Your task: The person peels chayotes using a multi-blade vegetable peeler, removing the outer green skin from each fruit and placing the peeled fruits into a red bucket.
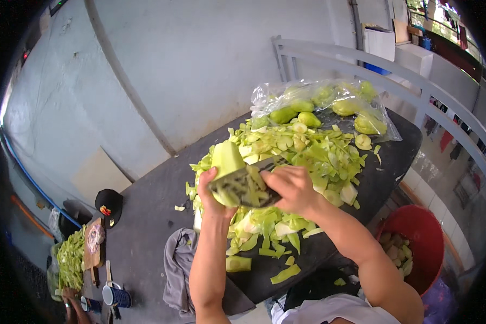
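My left hand (213, 197) is closed around a large, peeled, pale green vegetable (227, 156), perhaps a chayote, held up above the table. A broad-bladed knife (236, 188) is gripped in my right hand (290, 184). Its blade lies across the near side of the vegetable, with pale slices clinging to the metal. Whether the edge is cutting in, I cannot tell. Beneath and around both hands spreads a heap of green peels and slices (329, 156). One cut chunk (238, 263) rests by the table's near edge.
Whole green vegetables (308, 119) lie in and beside a clear plastic bag (264, 97) at the back. A grey cloth (177, 264) sits left of my forearm. Leftward are a black cap (108, 204), a mug (117, 296) and another person's hands (72, 298). A red bucket (436, 245) stands right.
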Tool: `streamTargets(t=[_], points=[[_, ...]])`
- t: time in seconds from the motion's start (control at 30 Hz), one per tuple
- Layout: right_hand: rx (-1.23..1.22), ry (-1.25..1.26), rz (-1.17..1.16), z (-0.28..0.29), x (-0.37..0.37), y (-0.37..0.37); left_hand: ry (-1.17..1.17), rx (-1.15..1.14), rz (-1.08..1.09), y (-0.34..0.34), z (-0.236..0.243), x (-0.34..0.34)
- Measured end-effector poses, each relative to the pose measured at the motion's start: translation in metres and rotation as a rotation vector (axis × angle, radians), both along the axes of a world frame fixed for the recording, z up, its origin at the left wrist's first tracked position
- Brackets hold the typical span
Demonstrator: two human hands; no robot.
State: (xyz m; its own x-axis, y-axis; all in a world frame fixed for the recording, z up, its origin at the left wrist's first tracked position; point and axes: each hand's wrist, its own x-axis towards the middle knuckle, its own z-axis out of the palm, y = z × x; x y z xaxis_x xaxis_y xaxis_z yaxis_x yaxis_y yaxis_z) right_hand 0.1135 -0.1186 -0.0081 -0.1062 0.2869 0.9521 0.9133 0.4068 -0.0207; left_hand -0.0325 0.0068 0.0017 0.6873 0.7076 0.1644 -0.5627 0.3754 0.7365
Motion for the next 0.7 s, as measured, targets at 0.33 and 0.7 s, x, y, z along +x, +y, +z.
streamTargets(t=[0.33, 0.7], points=[[-0.144, 0.102, -0.212, -0.02, 0.014, 0.02, 0.019, 0.073, 0.012, 0.0, 0.005, -0.003], [-0.347, 0.274, -0.293, -0.024, 0.027, 0.026, -0.104, 0.051, -0.056, 0.009, 0.001, -0.001]])
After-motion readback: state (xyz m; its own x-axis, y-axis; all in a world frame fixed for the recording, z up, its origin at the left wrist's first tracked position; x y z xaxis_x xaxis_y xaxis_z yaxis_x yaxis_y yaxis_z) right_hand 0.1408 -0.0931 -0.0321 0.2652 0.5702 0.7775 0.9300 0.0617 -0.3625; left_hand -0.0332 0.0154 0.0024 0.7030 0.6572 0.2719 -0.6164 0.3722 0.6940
